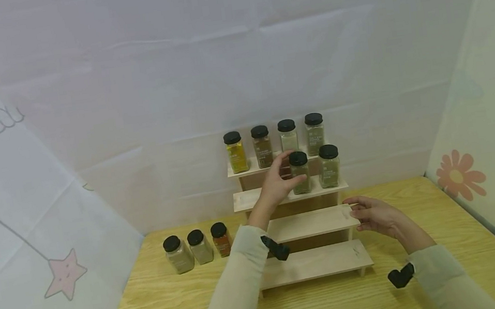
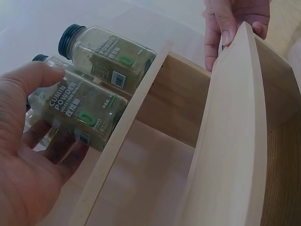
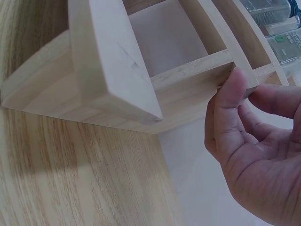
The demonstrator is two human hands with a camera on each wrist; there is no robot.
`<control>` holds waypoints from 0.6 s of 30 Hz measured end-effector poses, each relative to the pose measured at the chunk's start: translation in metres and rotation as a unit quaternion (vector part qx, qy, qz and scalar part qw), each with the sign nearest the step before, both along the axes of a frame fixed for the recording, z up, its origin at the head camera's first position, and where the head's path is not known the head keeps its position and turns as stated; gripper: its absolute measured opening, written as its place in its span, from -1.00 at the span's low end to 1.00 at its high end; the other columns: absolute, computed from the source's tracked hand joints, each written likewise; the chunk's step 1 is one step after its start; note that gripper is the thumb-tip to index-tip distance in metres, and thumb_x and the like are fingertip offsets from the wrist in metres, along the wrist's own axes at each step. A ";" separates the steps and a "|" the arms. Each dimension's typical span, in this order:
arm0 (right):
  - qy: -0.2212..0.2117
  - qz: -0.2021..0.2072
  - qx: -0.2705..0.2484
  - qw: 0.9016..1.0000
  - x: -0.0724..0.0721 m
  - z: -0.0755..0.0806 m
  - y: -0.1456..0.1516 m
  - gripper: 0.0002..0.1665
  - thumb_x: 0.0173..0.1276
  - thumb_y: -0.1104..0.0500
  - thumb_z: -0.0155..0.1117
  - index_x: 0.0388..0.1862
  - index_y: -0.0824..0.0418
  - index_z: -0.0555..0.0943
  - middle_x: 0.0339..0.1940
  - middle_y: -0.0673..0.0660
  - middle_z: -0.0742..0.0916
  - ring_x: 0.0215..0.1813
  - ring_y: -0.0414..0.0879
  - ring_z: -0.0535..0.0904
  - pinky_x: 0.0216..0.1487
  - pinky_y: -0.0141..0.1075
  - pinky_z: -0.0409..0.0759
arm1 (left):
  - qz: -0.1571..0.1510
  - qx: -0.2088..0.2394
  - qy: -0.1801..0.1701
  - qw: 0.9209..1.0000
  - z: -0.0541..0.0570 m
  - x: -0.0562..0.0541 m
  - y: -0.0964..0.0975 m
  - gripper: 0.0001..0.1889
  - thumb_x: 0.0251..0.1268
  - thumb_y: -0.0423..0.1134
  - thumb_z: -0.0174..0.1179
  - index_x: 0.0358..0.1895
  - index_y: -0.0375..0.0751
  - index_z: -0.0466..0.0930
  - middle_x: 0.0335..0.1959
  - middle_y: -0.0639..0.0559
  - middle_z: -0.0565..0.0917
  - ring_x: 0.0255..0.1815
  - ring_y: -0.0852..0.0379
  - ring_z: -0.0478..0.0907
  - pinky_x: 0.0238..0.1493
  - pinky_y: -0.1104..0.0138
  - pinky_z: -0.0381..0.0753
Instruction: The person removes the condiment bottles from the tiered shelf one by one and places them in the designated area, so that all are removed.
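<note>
A cumin powder jar with a black lid stands at the second step from the top of a stepped wooden rack. My left hand holds it, thumb on one side and fingers round the other. Right beside it on the same step is another cumin powder jar. My right hand pinches the right end of a lower step between thumb and fingers, as the right wrist view shows up close.
Several black-lidded jars line the top step, among them a yellow jar. On the wooden table, left of the rack, stand two pale jars and a red-brown spice jar. A white cloth wall rises close behind.
</note>
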State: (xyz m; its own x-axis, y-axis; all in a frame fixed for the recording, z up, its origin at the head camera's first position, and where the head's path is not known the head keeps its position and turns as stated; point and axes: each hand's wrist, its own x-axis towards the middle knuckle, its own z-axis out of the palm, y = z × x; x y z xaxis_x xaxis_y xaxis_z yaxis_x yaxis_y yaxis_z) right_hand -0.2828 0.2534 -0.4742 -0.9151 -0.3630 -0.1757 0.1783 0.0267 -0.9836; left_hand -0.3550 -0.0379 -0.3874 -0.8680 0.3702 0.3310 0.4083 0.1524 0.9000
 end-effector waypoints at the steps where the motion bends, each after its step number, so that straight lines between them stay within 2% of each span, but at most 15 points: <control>1: 0.000 0.000 0.001 1.000 0.000 0.000 0.000 -0.31 0.59 0.22 0.13 0.56 0.36 0.13 -0.34 0.02 0.38 -0.42 -0.20 0.39 -0.15 -0.28 0.69 | 0.001 0.002 -0.001 1.000 0.000 0.000 0.000 -0.25 0.25 -0.23 0.45 0.48 0.17 0.34 0.33 -0.05 0.48 0.24 -0.10 0.48 0.27 0.01 0.50; 11: -0.002 -0.003 0.000 1.000 0.001 0.002 -0.003 -0.29 0.59 0.21 0.13 0.57 0.35 0.11 -0.30 0.04 0.37 -0.41 -0.20 0.36 -0.18 -0.30 0.68 | 0.016 0.027 -0.013 0.999 0.002 0.002 -0.001 -0.29 0.20 -0.26 0.48 0.42 0.14 0.41 0.24 -0.07 0.55 0.18 -0.06 0.54 0.23 0.05 0.53; 18: -0.003 -0.007 0.006 1.000 0.002 0.002 -0.003 -0.29 0.59 0.21 0.12 0.58 0.36 0.10 -0.30 0.04 0.38 -0.41 -0.20 0.36 -0.16 -0.28 0.68 | 0.011 0.020 -0.008 1.000 0.011 0.014 -0.008 -0.31 0.17 -0.23 0.51 0.37 0.20 0.44 0.22 -0.04 0.54 0.11 -0.03 0.55 0.13 0.08 0.58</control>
